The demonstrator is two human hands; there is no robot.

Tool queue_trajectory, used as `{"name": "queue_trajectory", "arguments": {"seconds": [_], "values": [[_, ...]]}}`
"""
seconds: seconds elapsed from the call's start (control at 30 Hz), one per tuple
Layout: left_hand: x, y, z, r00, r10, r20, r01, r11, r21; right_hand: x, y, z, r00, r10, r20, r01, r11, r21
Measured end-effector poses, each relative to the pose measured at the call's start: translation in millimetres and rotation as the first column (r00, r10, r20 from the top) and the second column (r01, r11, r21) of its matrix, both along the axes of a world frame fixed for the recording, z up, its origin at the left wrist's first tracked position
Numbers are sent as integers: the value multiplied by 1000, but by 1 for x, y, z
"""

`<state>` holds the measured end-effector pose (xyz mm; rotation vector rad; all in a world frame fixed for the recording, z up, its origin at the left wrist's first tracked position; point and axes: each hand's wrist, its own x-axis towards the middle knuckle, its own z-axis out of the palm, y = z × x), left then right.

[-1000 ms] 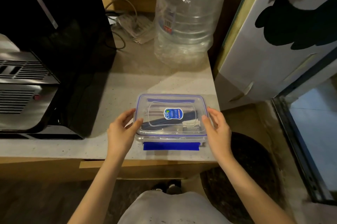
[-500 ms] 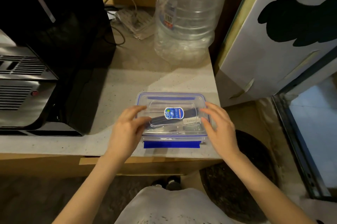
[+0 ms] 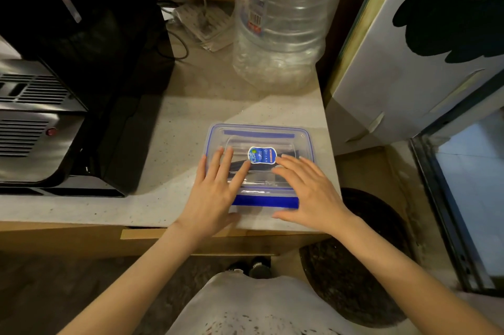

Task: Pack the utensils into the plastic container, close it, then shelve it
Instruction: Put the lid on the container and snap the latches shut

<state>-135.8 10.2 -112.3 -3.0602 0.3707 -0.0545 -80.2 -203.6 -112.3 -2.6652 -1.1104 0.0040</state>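
Note:
A clear plastic container (image 3: 259, 138) with a blue-rimmed lid and blue latch flaps sits on the speckled counter near its front right corner. Dark utensils (image 3: 240, 165) show dimly through the lid, under a small blue and white sticker. My left hand (image 3: 215, 192) lies flat on the lid's left half, fingers spread. My right hand (image 3: 305, 192) lies flat on the right half, thumb down by the front blue flap (image 3: 264, 201). Neither hand grips anything.
A large clear water jug (image 3: 283, 23) stands behind the container. A black and silver appliance (image 3: 54, 89) fills the left of the counter (image 3: 169, 143), with cables and a power strip (image 3: 201, 20) behind. A white cabinet door (image 3: 409, 61) stands at right.
Both hands moved from the container's sides up onto the lid and now lie flat on it. The container stays in the same spot.

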Motion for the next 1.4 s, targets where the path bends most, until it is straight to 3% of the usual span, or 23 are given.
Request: {"name": "queue_trajectory", "arguments": {"seconds": [0.2,0.4,0.5,0.67,1.2,1.3,1.4], "values": [[15,-10,-5,996,77,40,-76,997,-15,11,7,-2,995,-31,95,38,996,-76],[15,3,-8,997,-32,75,36,998,-55,14,2,-3,999,10,37,-9,1000,-24],[13,17,-6,988,-129,81,143,967,-212,15,-4,5,995,40,-95,-37,999,36],[15,25,-5,991,-128,45,135,893,-430,18,-10,11,975,57,-213,-41,996,83],[20,24,-3,986,-123,114,158,909,-386,25,-12,3,975,88,-204,-65,991,115],[21,25,-1,988,-118,97,147,911,-385,27,-11,5,972,90,-215,-51,983,178],[28,28,7,993,-92,68,113,885,-451,31,-8,7,940,68,-334,49,942,331]]}}
